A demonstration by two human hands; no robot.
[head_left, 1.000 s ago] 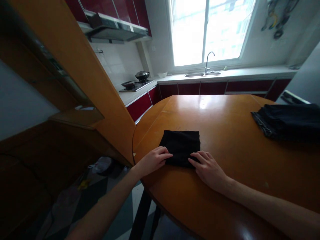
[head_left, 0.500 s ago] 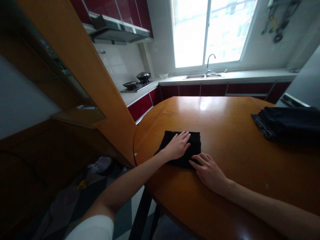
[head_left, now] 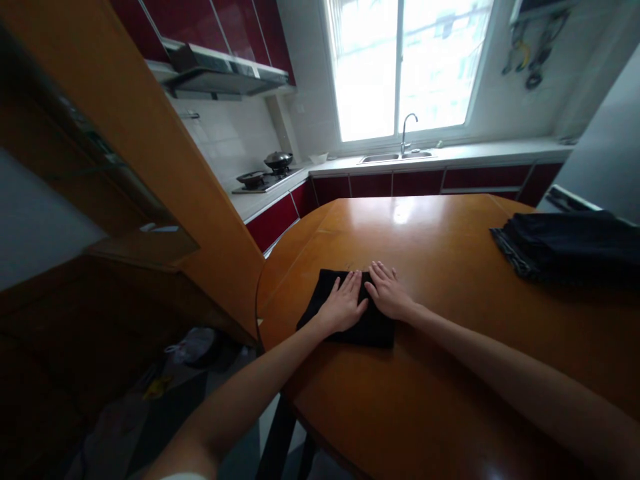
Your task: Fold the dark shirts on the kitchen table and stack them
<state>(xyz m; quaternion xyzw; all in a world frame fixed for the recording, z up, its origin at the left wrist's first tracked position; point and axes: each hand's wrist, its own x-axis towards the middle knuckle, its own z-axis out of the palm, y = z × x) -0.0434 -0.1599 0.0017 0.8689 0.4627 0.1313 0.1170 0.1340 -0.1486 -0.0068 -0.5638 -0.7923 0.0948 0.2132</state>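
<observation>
1. Tabletop [head_left: 450,393]: one, wooden, taken as landmark.
2. Black cloth [head_left: 367,333]: one, folded, lying flat on the tabletop toward its near-left edge.
3. Hands: two; left hand [head_left: 344,310] and right hand [head_left: 390,297] rest palm-down on the cloth, fingers extended, grasping nothing.
4. Dark fabric pile [head_left: 575,247]: one, at the tabletop's right.
5. Beyond the tabletop: one faucet [head_left: 404,133], two sink basins [head_left: 380,159], two pans [head_left: 279,159].

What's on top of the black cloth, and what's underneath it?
On the black cloth lie the left hand and right hand, backs up. The wooden table shows around it; whatever lies directly beneath the cloth is covered.
</observation>
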